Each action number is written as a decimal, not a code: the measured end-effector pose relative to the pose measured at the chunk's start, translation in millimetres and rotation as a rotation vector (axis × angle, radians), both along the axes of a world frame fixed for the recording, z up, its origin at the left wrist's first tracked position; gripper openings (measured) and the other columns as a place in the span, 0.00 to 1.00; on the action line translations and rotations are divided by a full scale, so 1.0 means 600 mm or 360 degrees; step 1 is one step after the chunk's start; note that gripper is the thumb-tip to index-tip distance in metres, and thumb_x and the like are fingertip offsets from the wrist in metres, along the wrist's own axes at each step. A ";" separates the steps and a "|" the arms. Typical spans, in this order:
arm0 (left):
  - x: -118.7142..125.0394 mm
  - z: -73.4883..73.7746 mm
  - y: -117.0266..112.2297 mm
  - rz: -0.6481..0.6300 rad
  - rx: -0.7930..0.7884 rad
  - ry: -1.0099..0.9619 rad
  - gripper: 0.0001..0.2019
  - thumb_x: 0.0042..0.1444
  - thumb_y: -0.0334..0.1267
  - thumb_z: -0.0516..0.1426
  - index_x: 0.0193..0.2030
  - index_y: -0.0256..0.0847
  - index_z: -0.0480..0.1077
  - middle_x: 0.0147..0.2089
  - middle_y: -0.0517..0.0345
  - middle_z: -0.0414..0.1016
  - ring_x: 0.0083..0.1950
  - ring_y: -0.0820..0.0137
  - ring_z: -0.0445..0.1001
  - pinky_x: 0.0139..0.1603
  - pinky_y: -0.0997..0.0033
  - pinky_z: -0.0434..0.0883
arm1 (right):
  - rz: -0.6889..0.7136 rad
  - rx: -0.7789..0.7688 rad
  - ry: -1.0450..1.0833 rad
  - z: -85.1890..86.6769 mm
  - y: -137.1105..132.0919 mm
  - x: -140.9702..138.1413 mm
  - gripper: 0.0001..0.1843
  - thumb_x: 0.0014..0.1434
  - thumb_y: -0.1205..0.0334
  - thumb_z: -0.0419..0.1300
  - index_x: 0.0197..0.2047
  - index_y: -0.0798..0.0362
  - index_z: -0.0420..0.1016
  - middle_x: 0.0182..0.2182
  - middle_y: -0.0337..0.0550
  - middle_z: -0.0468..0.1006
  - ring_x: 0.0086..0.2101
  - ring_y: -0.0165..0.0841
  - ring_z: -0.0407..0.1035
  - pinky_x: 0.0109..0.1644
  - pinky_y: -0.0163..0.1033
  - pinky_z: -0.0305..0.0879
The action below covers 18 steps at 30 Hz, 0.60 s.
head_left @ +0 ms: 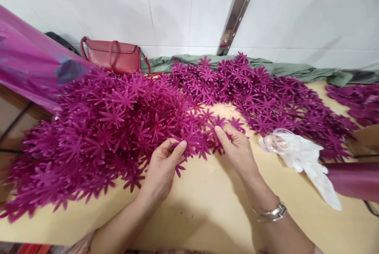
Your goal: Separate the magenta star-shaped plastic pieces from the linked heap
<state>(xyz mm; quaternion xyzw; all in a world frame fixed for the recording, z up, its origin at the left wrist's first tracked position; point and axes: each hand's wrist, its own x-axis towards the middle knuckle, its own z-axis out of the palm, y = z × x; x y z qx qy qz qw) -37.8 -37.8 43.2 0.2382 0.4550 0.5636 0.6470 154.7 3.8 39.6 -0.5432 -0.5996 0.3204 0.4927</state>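
Your left hand (166,163) and right hand (238,149) each pinch a purple flower (191,138) over the counter (213,210). Around them spread two large heaps, one left (118,123), one farther back (263,94) (too many to count); which flowers are finished can't be told. Beyond: one red bag (114,54).

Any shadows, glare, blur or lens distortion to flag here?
Head view: soft shadows on the table near the left hand and right hand; glints on the bracelet; purple flowers at far right look smeared; stretching toward the borders.
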 end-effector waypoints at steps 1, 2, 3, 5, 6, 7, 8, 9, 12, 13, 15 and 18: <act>0.001 0.001 0.003 0.0020 0.0004 0.0014 0.16 0.50 0.43 0.73 0.33 0.39 0.73 0.30 0.66 0.73 0.30 0.79 0.68 0.35 0.79 0.67 | 0.0006 0.0029 0.0013 -0.001 0.001 0.001 0.26 0.68 0.48 0.61 0.22 0.49 0.58 0.24 0.34 0.59 0.28 0.32 0.55 0.35 0.39 0.55; 0.002 0.001 0.005 0.0035 0.0010 0.0028 0.16 0.49 0.43 0.74 0.33 0.39 0.73 0.29 0.66 0.73 0.30 0.79 0.68 0.35 0.79 0.67 | 0.0016 0.0035 0.0055 -0.002 0.002 0.002 0.23 0.68 0.49 0.61 0.24 0.49 0.62 0.25 0.35 0.61 0.29 0.32 0.57 0.36 0.39 0.56; 0.003 0.001 0.008 0.0046 0.0019 0.0041 0.16 0.48 0.43 0.74 0.33 0.38 0.73 0.29 0.66 0.73 0.30 0.79 0.68 0.35 0.79 0.66 | 0.0027 0.0015 0.0110 -0.004 0.003 0.002 0.20 0.68 0.50 0.61 0.27 0.49 0.66 0.26 0.35 0.64 0.29 0.32 0.59 0.36 0.39 0.57; 0.005 -0.001 0.012 0.0060 0.0040 0.0064 0.17 0.47 0.43 0.74 0.34 0.38 0.73 0.30 0.66 0.74 0.31 0.79 0.68 0.35 0.79 0.66 | 0.0048 -0.0062 0.0190 -0.007 0.005 0.004 0.15 0.68 0.50 0.61 0.32 0.48 0.72 0.27 0.36 0.68 0.29 0.33 0.62 0.37 0.40 0.60; 0.006 -0.002 0.014 0.0067 0.0047 0.0070 0.17 0.47 0.43 0.74 0.33 0.38 0.72 0.30 0.66 0.74 0.30 0.79 0.68 0.35 0.79 0.66 | 0.0043 -0.0068 0.0172 -0.009 0.005 0.005 0.13 0.68 0.50 0.61 0.34 0.48 0.75 0.28 0.37 0.71 0.30 0.34 0.64 0.38 0.41 0.62; 0.006 -0.003 0.015 0.0075 0.0052 0.0075 0.18 0.47 0.42 0.74 0.33 0.39 0.71 0.30 0.66 0.74 0.30 0.79 0.68 0.35 0.79 0.66 | 0.0024 -0.0036 0.0095 -0.010 0.005 0.006 0.12 0.67 0.50 0.62 0.36 0.47 0.77 0.30 0.38 0.73 0.32 0.36 0.66 0.42 0.43 0.65; 0.007 -0.004 0.016 0.0077 0.0057 0.0079 0.18 0.47 0.42 0.74 0.33 0.39 0.71 0.30 0.67 0.74 0.30 0.79 0.68 0.35 0.78 0.66 | -0.0014 0.0033 -0.0021 -0.011 0.004 0.006 0.11 0.66 0.50 0.63 0.38 0.46 0.80 0.34 0.41 0.76 0.37 0.39 0.69 0.48 0.46 0.66; 0.007 -0.005 0.016 0.0074 0.0063 0.0083 0.18 0.47 0.42 0.74 0.33 0.40 0.70 0.30 0.67 0.74 0.30 0.79 0.68 0.35 0.78 0.66 | -0.0058 0.0121 -0.0152 -0.011 0.003 0.006 0.09 0.65 0.50 0.64 0.42 0.44 0.83 0.41 0.44 0.78 0.44 0.42 0.71 0.56 0.51 0.64; 0.008 -0.005 0.016 0.0054 0.0086 0.0099 0.18 0.49 0.43 0.73 0.33 0.40 0.68 0.31 0.66 0.74 0.31 0.78 0.70 0.37 0.77 0.67 | -0.0139 0.0342 -0.0417 -0.005 -0.003 0.001 0.17 0.65 0.49 0.64 0.57 0.38 0.81 0.68 0.46 0.65 0.68 0.51 0.55 0.73 0.62 0.44; 0.008 -0.005 0.016 0.0042 0.0097 0.0102 0.18 0.50 0.43 0.73 0.33 0.41 0.68 0.31 0.66 0.74 0.31 0.77 0.70 0.37 0.76 0.68 | -0.0112 0.0362 -0.0415 -0.001 -0.007 -0.002 0.20 0.67 0.49 0.63 0.61 0.37 0.78 0.72 0.44 0.58 0.72 0.51 0.49 0.74 0.63 0.40; 0.010 -0.004 0.015 -0.0006 0.0128 0.0116 0.17 0.51 0.44 0.72 0.33 0.41 0.68 0.31 0.66 0.74 0.30 0.77 0.70 0.36 0.75 0.68 | 0.0035 0.0345 -0.0344 0.008 -0.014 -0.012 0.22 0.68 0.47 0.60 0.64 0.37 0.75 0.74 0.43 0.56 0.73 0.50 0.46 0.75 0.63 0.39; 0.013 -0.005 0.014 -0.0085 0.0188 0.0194 0.17 0.51 0.44 0.72 0.33 0.41 0.69 0.30 0.66 0.73 0.30 0.77 0.69 0.35 0.76 0.67 | 0.0259 0.0209 -0.0128 0.016 -0.023 -0.030 0.14 0.65 0.48 0.65 0.52 0.40 0.82 0.64 0.46 0.73 0.66 0.49 0.62 0.72 0.60 0.51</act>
